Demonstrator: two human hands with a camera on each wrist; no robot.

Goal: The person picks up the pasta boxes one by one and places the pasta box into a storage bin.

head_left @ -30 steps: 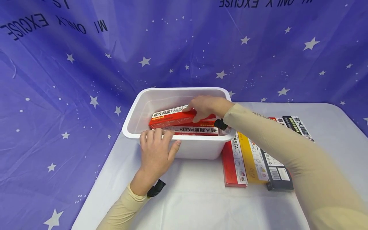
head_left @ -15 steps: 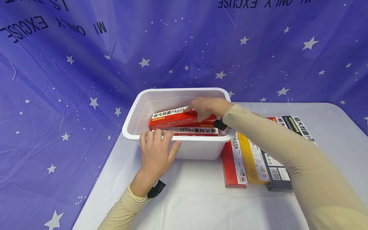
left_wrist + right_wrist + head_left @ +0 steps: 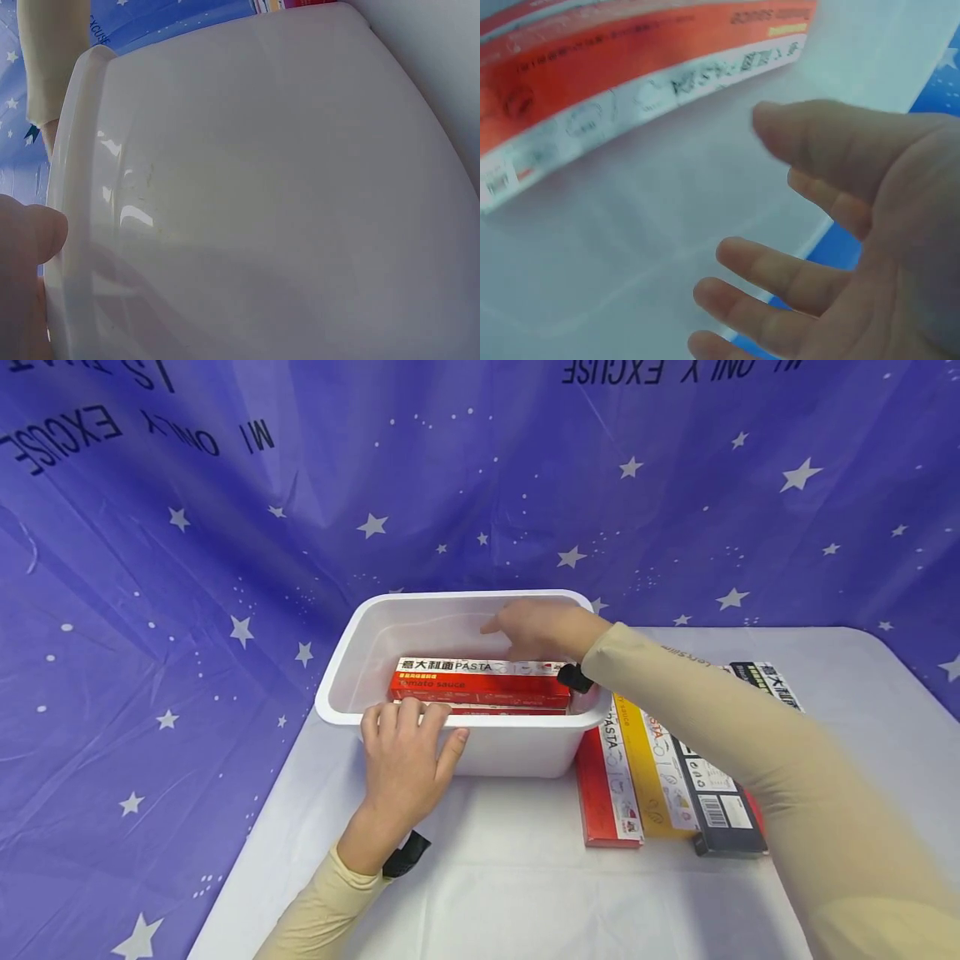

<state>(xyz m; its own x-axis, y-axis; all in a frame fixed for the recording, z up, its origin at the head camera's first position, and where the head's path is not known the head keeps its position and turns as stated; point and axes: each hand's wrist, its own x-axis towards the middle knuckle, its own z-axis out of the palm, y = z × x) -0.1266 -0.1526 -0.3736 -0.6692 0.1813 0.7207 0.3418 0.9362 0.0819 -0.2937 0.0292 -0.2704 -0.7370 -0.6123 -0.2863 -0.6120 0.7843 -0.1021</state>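
One white bin stands at the centre of the head view. In it, a red-and-white box shows Chinese characters, "PASTA" and "tomato sauce"; a strip of at least one more red-and-white box shows below it, by the near rim. The right hand is at the bin's upper right, its fingers spread and apart from the upper box. The left hand, lower left of centre, grips the near rim, fingers hooked over it and thumb outside. At right on the white table lie at least three boxes: one red box lettered "PASTA", one yellow box with "sauce" legible, and one black box with a barcode. The right sleeve hides parts, so their full count cannot be told. "EXCUSE" appears twice along the top on the star-patterned backdrop.
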